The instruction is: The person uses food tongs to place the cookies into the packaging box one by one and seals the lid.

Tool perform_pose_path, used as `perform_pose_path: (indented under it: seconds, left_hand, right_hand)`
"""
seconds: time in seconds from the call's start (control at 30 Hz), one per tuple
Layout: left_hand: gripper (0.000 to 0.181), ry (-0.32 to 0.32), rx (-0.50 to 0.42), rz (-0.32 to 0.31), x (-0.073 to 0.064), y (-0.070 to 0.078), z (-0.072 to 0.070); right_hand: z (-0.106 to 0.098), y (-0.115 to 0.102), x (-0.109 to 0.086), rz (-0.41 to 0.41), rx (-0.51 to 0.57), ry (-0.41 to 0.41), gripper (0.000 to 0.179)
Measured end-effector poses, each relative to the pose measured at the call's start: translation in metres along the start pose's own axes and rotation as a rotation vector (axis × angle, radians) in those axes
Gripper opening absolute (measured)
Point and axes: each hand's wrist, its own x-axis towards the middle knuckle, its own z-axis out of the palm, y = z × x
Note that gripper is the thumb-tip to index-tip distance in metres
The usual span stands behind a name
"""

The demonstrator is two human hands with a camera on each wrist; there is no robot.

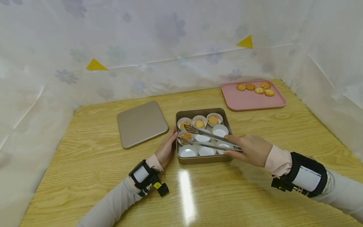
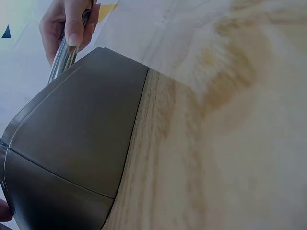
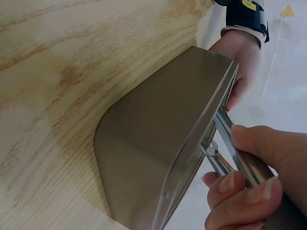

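My right hand (image 1: 252,149) grips a pair of metal tongs (image 1: 211,145) over a brown metal tin (image 1: 205,160). Thumb and curled fingers hold the tongs in the right wrist view. The tongs' two arms stand apart, their tips near a cookie (image 1: 186,138) in the left cup of the middle row. Along the back row, each white paper cup (image 1: 220,130) holds a cookie, one being a round cookie (image 1: 199,123); the other visible cups look bare inside. Against the tin's left side rests my left hand (image 1: 167,148), fingers extended along the wall. Its fingers are mostly hidden in the left wrist view.
A flat brown lid (image 1: 142,124) lies left of the tin on the wooden table (image 1: 93,164). At the back right, a pink tray (image 1: 241,102) bears several cookies (image 1: 259,90). White patterned sheeting (image 1: 170,37) surrounds the table's back and sides.
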Motion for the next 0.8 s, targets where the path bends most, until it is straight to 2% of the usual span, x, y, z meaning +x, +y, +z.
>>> perform_pose_path:
  seconds: [0.23,0.43,0.57,0.8]
  left_hand:
    - [0.059,0.008,-0.016,-0.008,0.0,-0.001,0.0]
    - [0.059,0.005,-0.03,-0.01,0.0,0.0,0.001]
    - [0.059,0.0,-0.032,-0.006,0.0,0.0,0.0]
    - [0.058,-0.007,-0.026,-0.001,-0.001,0.001,0.0]
  right_hand:
    - [-0.01,0.001,-0.007,0.06,-0.02,0.008,0.047]
    - [-0.02,0.007,-0.011,0.13,0.017,0.036,0.048]
    - [-0.024,0.017,-0.012,0.171,0.02,0.091,0.049]
    - [-0.028,0.043,-0.011,0.289,0.032,0.114,0.045]
